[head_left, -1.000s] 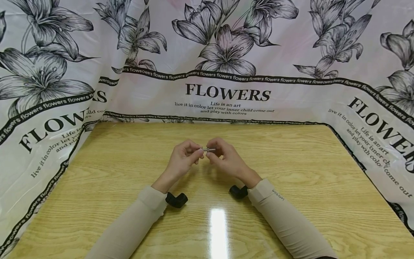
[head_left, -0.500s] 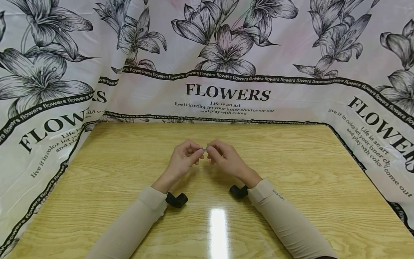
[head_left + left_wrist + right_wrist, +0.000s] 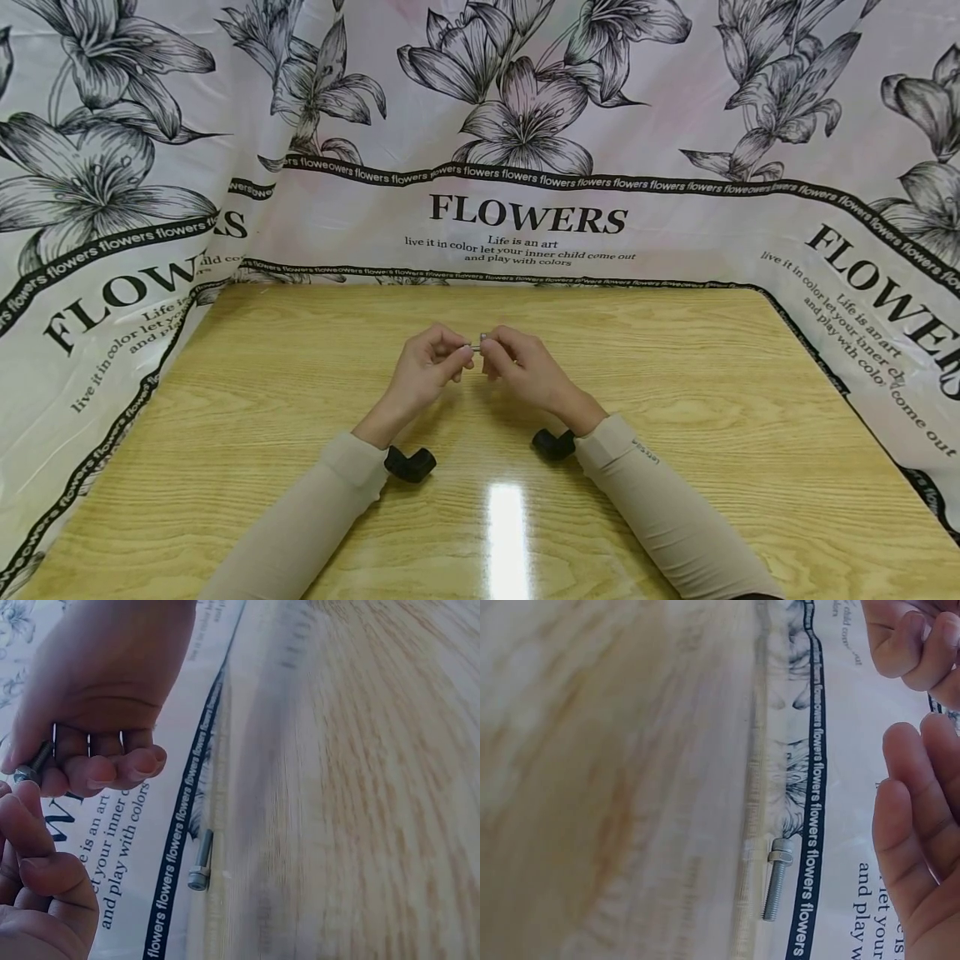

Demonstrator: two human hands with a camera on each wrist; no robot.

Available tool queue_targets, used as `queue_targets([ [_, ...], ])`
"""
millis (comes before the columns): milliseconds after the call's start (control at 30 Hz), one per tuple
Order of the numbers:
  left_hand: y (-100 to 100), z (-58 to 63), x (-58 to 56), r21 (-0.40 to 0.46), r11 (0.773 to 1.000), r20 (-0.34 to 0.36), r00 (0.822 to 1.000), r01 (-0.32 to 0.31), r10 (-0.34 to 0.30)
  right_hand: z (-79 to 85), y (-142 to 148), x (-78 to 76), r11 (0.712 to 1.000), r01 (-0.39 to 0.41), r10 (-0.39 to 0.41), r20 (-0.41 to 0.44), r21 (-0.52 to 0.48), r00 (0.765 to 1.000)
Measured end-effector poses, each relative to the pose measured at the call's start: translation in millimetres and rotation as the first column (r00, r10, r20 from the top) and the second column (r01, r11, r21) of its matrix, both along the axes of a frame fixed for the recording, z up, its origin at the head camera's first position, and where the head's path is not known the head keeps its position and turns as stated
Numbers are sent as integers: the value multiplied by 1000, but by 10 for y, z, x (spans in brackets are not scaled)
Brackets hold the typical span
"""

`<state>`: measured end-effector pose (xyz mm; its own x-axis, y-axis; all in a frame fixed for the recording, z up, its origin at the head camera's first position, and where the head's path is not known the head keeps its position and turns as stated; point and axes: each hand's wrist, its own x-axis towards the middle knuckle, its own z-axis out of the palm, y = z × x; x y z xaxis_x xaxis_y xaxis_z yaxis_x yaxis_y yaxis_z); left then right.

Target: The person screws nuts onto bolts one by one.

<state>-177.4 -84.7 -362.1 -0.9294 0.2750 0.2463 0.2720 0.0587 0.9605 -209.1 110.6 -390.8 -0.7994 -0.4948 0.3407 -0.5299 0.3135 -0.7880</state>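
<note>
My left hand (image 3: pixel 429 360) pinches one end of a small metal bolt (image 3: pixel 476 348) between thumb and forefinger, above the wooden table (image 3: pixel 322 517). From the other side, my right hand (image 3: pixel 528 364) has thumb and fingertips round the nut (image 3: pixel 27 775) on that bolt. Part of the shank shows in the gap between the hands, and fingers cover much of the rest. Beyond the hands, the left wrist view shows a second bolt (image 3: pixel 201 862) with a nut close to its head, seen against the table's far edge. The same bolt (image 3: pixel 776 877) appears in the right wrist view.
A floral cloth (image 3: pixel 525 237) printed with "FLOWERS" hangs behind the table and along both sides. Black curved pieces stick out at the left cuff (image 3: pixel 410 464) and the right cuff (image 3: pixel 553 444).
My right fingers have slid left along the bolt towards my left hand and now cover its free end, which showed one second ago. My left hand has stayed still.
</note>
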Motion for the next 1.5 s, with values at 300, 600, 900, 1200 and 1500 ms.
queue_targets([
  [300, -16, -181, -130, 33, 999, 11, 1000, 4, -4, -7, 14, 9, 997, -34, 35, 10, -75, 999],
  [600, -19, -251, -156, 5, 1000, -15, 1000, -13, 13, -7, -3, 4, 1000, 8, -8, -9, 0, 1000],
  [900, -22, -268, -174, 25, 1000, -6, 1000, -4, 4, -15, 6, -2, 999, -5, 5, 13, -34, 1000],
  [1200, -13, -264, -171, 13, 1000, -2, 1000, -3, 3, 3, -1, 6, 999, -9, 9, 1, -36, 1000],
  [1500, -5, -282, -169, 9, 1000, -33, 999, 4, -4, 4, -2, 4, 1000, 7, -6, 48, -24, 999],
])
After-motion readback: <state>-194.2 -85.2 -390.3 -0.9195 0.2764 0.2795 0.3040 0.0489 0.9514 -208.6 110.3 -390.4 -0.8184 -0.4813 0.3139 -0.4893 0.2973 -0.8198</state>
